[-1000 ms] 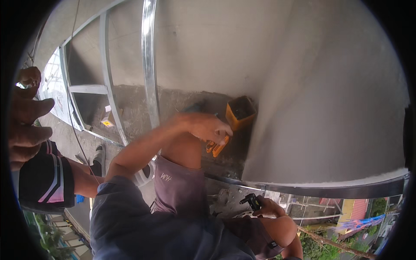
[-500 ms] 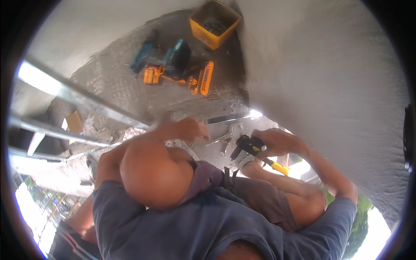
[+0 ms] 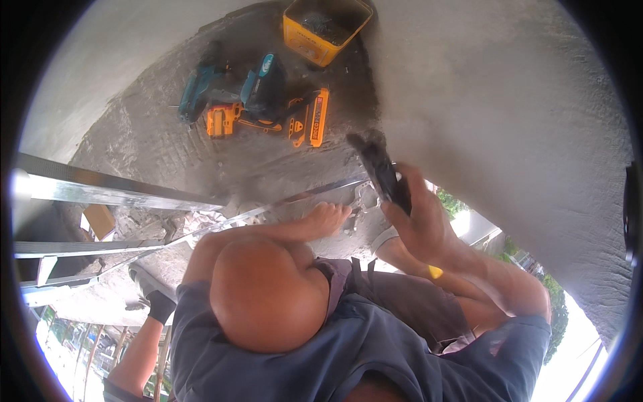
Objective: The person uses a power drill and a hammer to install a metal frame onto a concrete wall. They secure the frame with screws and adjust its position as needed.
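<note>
My right hand (image 3: 425, 224) is closed round what looks like a hammer. Its long black head (image 3: 383, 167) points up and away, and the yellow end of its handle (image 3: 435, 272) shows below my wrist. It is held in the air above my right shin. My left hand (image 3: 329, 218) is low, left of the hammer, past my bent left knee. Its fingers are curled together beside a thin metal strip (image 3: 295, 196) that runs diagonally along the ground. Whatever those fingers may hold is hidden.
Beyond lie teal-and-black power tools (image 3: 261, 87), an orange-and-black tool (image 3: 309, 119) and a yellow tub (image 3: 315, 48) with dark contents. Metal rails (image 3: 120, 185) cross at left near a small cardboard box (image 3: 99, 221). A plastered wall (image 3: 509, 120) rises right. Another person's leg (image 3: 144, 355) shows lower left.
My right hand has lifted the hammer up from low near my right foot, and its head has turned to point away. My left hand has shifted slightly right and nearer me.
</note>
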A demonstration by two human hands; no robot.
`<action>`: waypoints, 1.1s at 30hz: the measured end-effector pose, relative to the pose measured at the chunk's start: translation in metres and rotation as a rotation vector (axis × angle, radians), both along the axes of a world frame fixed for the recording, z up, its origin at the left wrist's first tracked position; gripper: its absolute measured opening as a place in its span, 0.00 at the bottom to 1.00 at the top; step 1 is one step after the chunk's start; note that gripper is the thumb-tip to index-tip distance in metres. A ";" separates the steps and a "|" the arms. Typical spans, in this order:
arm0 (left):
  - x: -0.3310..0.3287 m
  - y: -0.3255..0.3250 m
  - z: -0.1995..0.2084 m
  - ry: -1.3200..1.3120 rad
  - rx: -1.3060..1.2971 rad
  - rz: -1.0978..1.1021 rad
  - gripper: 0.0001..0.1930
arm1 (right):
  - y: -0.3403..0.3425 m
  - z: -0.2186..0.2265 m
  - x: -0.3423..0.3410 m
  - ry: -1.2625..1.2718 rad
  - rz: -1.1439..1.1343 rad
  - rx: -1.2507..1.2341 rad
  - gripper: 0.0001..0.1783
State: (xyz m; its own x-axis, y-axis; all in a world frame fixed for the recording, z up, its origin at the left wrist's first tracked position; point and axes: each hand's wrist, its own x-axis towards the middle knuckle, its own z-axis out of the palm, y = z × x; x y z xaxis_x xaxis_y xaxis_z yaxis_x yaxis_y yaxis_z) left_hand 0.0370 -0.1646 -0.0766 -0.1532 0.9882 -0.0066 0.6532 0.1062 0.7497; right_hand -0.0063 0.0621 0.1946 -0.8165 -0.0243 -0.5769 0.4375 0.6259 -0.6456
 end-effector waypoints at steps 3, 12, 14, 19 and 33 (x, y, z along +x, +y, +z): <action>-0.004 0.002 0.003 -0.066 -0.024 -0.045 0.16 | -0.027 0.001 -0.020 0.109 -0.205 -0.115 0.30; -0.037 0.027 0.051 -0.694 -0.285 -0.224 0.20 | -0.061 -0.020 -0.078 0.363 -0.187 -0.230 0.30; -0.053 0.040 0.077 -0.896 -0.409 -0.263 0.21 | -0.052 -0.023 -0.091 0.513 -0.145 -0.270 0.30; -0.114 -0.003 0.138 -1.064 -0.529 -0.049 0.26 | -0.049 0.011 -0.115 0.394 -0.072 -0.326 0.29; -0.040 -0.201 0.374 -1.011 0.660 1.328 0.31 | -0.066 0.036 -0.121 0.428 -0.048 -0.636 0.35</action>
